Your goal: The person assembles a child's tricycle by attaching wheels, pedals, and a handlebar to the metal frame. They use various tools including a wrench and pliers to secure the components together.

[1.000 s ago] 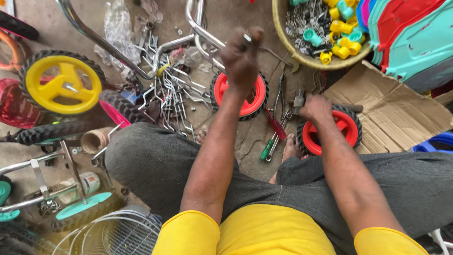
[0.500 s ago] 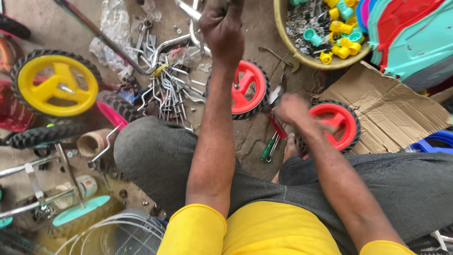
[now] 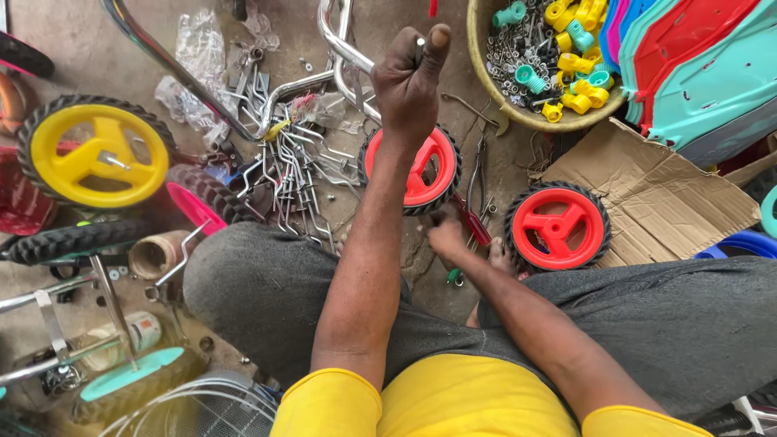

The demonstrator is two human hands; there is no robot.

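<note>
The left hand (image 3: 411, 77) is raised and closed in a fist around a small metal rod (image 3: 420, 50), thumb pressed along its top, just above the near red wheel (image 3: 411, 170). The right hand (image 3: 447, 235) is low by that wheel's lower right edge, fingers curled on a red-handled tool (image 3: 472, 220); how tightly it grips cannot be told. A second red wheel (image 3: 558, 226) lies to the right of the first, touching flattened cardboard (image 3: 647, 194). Left of the near red wheel lie loose metal brackets (image 3: 295, 174), farther left a yellow wheel (image 3: 95, 154).
</note>
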